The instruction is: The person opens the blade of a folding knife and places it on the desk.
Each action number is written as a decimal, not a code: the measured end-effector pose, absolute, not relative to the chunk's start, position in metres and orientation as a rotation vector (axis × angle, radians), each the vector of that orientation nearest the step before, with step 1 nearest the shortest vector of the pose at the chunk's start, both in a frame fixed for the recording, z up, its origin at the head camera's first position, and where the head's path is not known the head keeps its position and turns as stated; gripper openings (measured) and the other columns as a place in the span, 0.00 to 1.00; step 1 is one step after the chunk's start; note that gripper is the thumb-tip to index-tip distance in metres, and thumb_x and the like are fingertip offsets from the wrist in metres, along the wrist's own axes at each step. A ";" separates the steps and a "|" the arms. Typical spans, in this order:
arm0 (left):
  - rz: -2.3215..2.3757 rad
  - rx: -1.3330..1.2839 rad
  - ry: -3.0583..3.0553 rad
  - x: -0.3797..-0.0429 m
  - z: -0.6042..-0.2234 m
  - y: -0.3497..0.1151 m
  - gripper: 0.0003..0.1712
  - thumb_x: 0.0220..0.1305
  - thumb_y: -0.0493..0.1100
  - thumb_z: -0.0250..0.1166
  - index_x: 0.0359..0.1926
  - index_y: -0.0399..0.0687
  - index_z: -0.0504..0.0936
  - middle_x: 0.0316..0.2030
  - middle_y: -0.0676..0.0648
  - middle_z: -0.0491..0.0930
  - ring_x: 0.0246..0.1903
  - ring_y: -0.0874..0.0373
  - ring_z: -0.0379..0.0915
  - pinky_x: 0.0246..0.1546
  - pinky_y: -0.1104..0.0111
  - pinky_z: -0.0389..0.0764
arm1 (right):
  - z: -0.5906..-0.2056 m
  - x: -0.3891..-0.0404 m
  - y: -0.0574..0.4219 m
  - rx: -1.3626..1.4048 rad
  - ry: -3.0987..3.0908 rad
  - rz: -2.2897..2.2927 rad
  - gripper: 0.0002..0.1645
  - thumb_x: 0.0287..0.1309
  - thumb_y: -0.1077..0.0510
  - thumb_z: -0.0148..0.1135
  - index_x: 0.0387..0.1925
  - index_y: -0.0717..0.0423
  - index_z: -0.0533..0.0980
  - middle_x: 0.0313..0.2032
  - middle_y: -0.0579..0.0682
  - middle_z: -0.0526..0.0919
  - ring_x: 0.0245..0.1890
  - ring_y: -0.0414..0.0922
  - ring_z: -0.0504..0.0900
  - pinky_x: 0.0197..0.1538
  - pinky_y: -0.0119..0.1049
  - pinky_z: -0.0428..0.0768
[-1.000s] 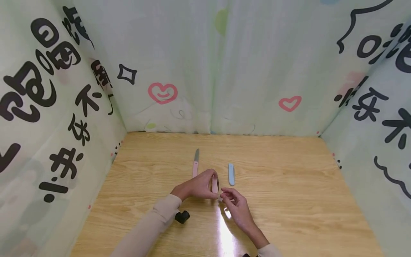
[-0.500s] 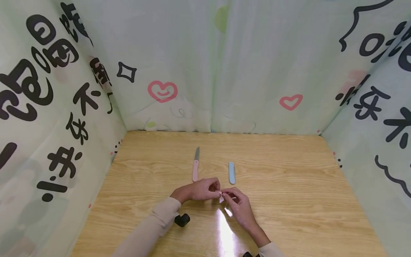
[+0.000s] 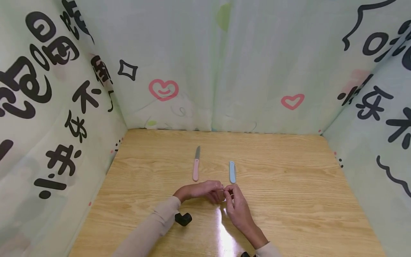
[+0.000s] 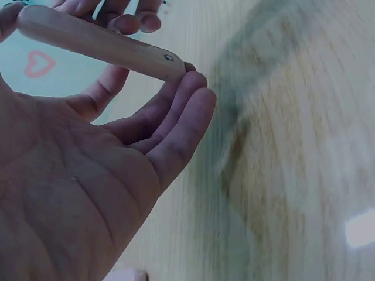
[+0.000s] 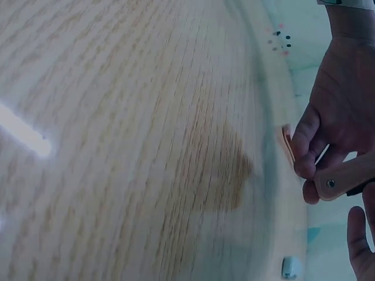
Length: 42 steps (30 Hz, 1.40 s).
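Observation:
My left hand [image 3: 207, 190] and right hand [image 3: 237, 205] meet over the table in the head view, with a folding knife between their fingers. There the knife is almost hidden. The left wrist view shows its smooth, pale handle [image 4: 105, 44]; the left fingertips grip the end with the rivet, and fingers of the right hand lie along the far side. In the right wrist view a dark strip shows along one edge of the handle [image 5: 351, 175]. How far the blade is folded out cannot be told. The right fingertips pinch the knife from the other side.
Beyond the left hand lies a pink-handled knife [image 3: 196, 167], its blade out and pointing away. A light blue folding knife [image 3: 232, 172] lies folded beyond the right hand. Printed curtains [image 3: 179, 64] enclose the wooden table [image 3: 289, 171] at the back and sides.
The held pink knife, upright in the left hand a second ago, has turned and is now mostly hidden by the fingers. The left hand has rotated, and both hands have come together.

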<state>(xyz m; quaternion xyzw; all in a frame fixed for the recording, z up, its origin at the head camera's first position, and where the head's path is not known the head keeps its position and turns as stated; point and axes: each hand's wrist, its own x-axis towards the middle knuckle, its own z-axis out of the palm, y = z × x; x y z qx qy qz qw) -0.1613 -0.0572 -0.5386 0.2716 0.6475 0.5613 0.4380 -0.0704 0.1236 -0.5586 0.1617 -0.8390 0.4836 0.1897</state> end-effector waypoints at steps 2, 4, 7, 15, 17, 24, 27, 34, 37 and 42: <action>1.405 0.664 1.567 -0.160 -0.539 -0.056 0.31 0.78 0.55 0.42 0.61 0.30 0.71 0.48 0.40 0.80 0.46 0.46 0.80 0.51 0.54 0.80 | -0.559 -0.071 0.123 0.471 -2.375 1.245 0.11 0.64 0.74 0.60 0.41 0.58 0.72 0.36 0.47 0.75 0.36 0.40 0.76 0.38 0.36 0.79; 1.414 0.649 1.543 -0.158 -0.539 -0.056 0.33 0.79 0.54 0.41 0.64 0.29 0.69 0.50 0.42 0.79 0.46 0.48 0.80 0.52 0.54 0.80 | -0.559 -0.072 0.122 0.483 -2.382 1.163 0.10 0.63 0.74 0.61 0.40 0.58 0.72 0.36 0.46 0.74 0.37 0.41 0.75 0.37 0.36 0.79; 1.427 0.638 1.511 -0.155 -0.539 -0.055 0.34 0.78 0.54 0.41 0.66 0.28 0.67 0.53 0.42 0.79 0.46 0.49 0.80 0.52 0.53 0.80 | -0.559 -0.072 0.121 0.474 -2.384 1.128 0.10 0.63 0.73 0.60 0.38 0.57 0.71 0.35 0.45 0.72 0.37 0.42 0.73 0.36 0.36 0.78; 1.502 0.610 1.456 -0.154 -0.540 -0.058 0.28 0.79 0.53 0.45 0.57 0.30 0.71 0.47 0.43 0.81 0.46 0.49 0.80 0.53 0.52 0.79 | -0.557 -0.071 0.121 0.450 -2.393 1.236 0.12 0.63 0.76 0.57 0.38 0.58 0.69 0.35 0.44 0.70 0.34 0.39 0.72 0.34 0.35 0.77; 1.517 0.610 1.452 -0.155 -0.541 -0.059 0.25 0.80 0.53 0.45 0.53 0.32 0.71 0.44 0.42 0.82 0.46 0.49 0.80 0.53 0.51 0.79 | -0.557 -0.071 0.121 0.439 -2.381 1.284 0.13 0.63 0.76 0.56 0.38 0.58 0.68 0.35 0.43 0.70 0.34 0.39 0.72 0.35 0.35 0.77; 1.525 0.611 1.431 -0.154 -0.541 -0.061 0.22 0.80 0.51 0.44 0.52 0.35 0.71 0.43 0.42 0.82 0.47 0.48 0.79 0.54 0.49 0.78 | -0.558 -0.070 0.122 0.429 -2.345 1.351 0.13 0.64 0.77 0.55 0.37 0.58 0.68 0.36 0.43 0.72 0.36 0.39 0.74 0.38 0.35 0.78; 1.534 0.643 1.414 -0.153 -0.540 -0.061 0.19 0.80 0.48 0.44 0.51 0.35 0.70 0.46 0.43 0.81 0.50 0.42 0.78 0.56 0.48 0.77 | -0.558 -0.070 0.122 0.430 -2.344 1.352 0.13 0.64 0.77 0.55 0.37 0.58 0.68 0.36 0.42 0.71 0.36 0.39 0.74 0.37 0.35 0.78; 1.522 0.676 1.370 -0.152 -0.536 -0.060 0.15 0.77 0.46 0.45 0.46 0.37 0.69 0.49 0.38 0.77 0.55 0.32 0.74 0.57 0.43 0.73 | -0.558 -0.069 0.124 0.438 -2.277 1.363 0.15 0.61 0.80 0.54 0.36 0.58 0.68 0.35 0.45 0.72 0.35 0.39 0.73 0.37 0.33 0.76; 1.540 0.666 1.302 -0.152 -0.536 -0.061 0.13 0.76 0.47 0.47 0.43 0.41 0.68 0.51 0.34 0.79 0.56 0.31 0.74 0.58 0.40 0.71 | -0.556 -0.069 0.125 0.432 -2.194 1.469 0.13 0.63 0.80 0.53 0.36 0.62 0.69 0.34 0.49 0.74 0.35 0.41 0.74 0.39 0.31 0.75; 1.593 0.691 1.166 -0.154 -0.537 -0.061 0.07 0.75 0.45 0.48 0.42 0.47 0.68 0.57 0.31 0.77 0.55 0.41 0.77 0.61 0.41 0.68 | -0.549 -0.069 0.131 0.267 -2.040 1.877 0.03 0.72 0.76 0.46 0.39 0.74 0.67 0.35 0.57 0.75 0.35 0.41 0.75 0.39 0.29 0.77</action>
